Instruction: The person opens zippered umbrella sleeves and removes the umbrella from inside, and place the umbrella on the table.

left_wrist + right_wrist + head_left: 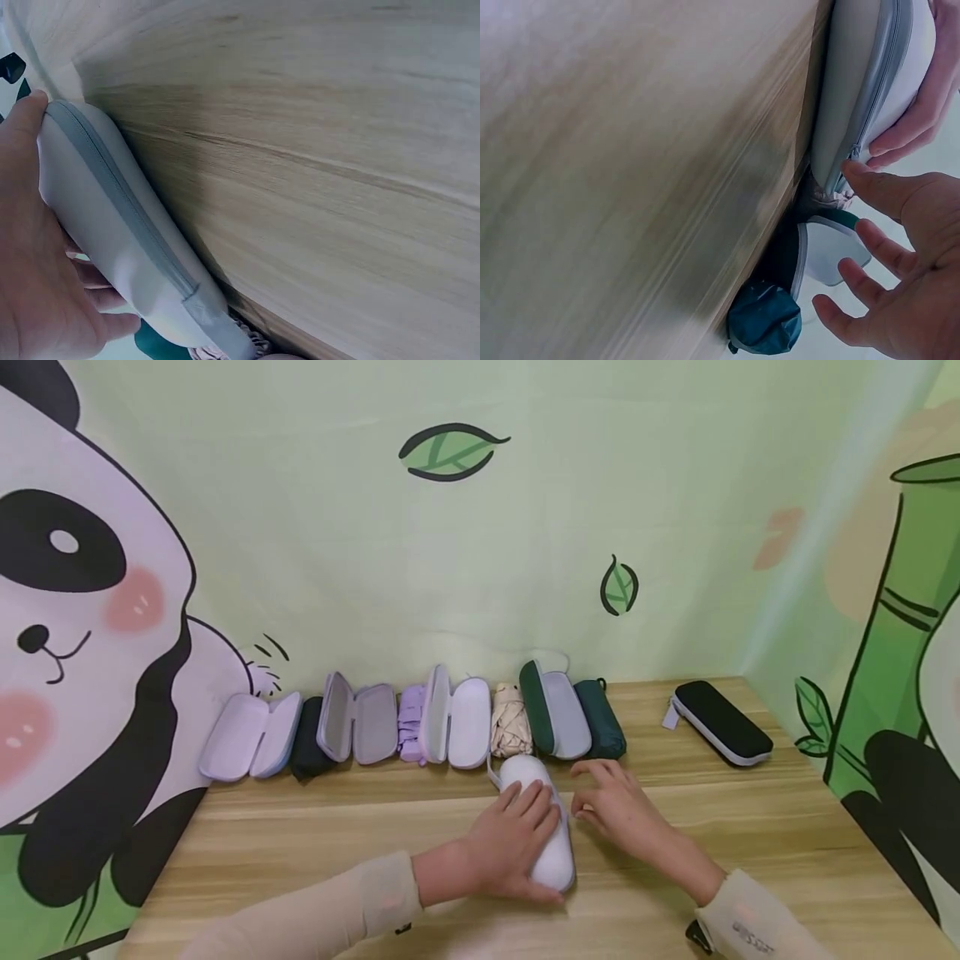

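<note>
A white zip case [557,860] with a grey zipper band lies on the wooden table, pointing away from me. My left hand [513,839] holds it from above, its fingers over the top and its thumb at the near end. In the left wrist view, the case [105,202] appears closed along the visible zipper. My right hand [618,802] is at the case's right side. In the right wrist view, the thumb meets the small zipper pull [853,152] and seems to pinch it; the index finger is largely hidden. The other fingers [862,283] are spread apart.
Along the back stand open cases, including a grey one [375,722], a white one [470,722] and a green one [566,714]. Between them lie folded umbrellas: black [307,739], purple [410,722], beige [512,722] and dark green [602,722]. A closed black case [723,722] lies far right.
</note>
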A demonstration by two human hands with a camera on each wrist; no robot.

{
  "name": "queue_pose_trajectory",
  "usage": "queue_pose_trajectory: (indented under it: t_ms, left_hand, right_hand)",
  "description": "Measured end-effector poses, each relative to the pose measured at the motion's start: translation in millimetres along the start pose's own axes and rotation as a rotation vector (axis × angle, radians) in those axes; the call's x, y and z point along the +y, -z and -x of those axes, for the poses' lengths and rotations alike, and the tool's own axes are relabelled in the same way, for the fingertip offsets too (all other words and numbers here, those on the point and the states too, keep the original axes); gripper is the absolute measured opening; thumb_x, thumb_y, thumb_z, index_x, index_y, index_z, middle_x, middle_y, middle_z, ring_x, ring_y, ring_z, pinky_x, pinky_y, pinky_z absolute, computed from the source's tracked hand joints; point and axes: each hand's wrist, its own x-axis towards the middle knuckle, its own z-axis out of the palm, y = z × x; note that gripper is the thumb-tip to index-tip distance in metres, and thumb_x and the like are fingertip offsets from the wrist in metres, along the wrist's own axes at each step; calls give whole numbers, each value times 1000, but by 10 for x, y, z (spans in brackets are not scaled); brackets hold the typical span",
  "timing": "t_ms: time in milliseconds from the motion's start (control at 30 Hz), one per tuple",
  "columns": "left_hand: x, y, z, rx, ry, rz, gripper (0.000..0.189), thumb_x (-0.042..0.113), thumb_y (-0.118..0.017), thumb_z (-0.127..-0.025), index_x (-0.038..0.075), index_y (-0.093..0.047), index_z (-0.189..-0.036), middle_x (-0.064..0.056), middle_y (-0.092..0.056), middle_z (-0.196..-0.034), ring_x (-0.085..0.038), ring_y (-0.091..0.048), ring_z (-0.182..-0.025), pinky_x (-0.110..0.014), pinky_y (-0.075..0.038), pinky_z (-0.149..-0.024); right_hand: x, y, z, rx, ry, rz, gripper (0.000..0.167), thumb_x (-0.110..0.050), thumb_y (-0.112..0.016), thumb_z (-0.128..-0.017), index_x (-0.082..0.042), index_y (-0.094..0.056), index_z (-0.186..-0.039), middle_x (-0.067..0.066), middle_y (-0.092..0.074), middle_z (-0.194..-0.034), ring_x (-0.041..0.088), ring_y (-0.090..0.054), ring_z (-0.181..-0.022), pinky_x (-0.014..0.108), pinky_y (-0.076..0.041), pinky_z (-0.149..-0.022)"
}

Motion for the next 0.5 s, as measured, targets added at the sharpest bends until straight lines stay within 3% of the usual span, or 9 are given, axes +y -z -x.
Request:
queue_pose_trajectory:
  t_ms: [500]
  left_hand:
    - [57, 19, -72, -74, 185, 28, 117, 96, -36, -77, 1, -49, -145, -24, -46, -149, -37, -41, -141, -46, -36, -115]
  right_hand:
    - [-12, 45, 41, -56, 36, 1, 16, -12, -83, -83, -22, -72, -79, 8, -60, -128, 38, -51, -120, 66, -44, -93]
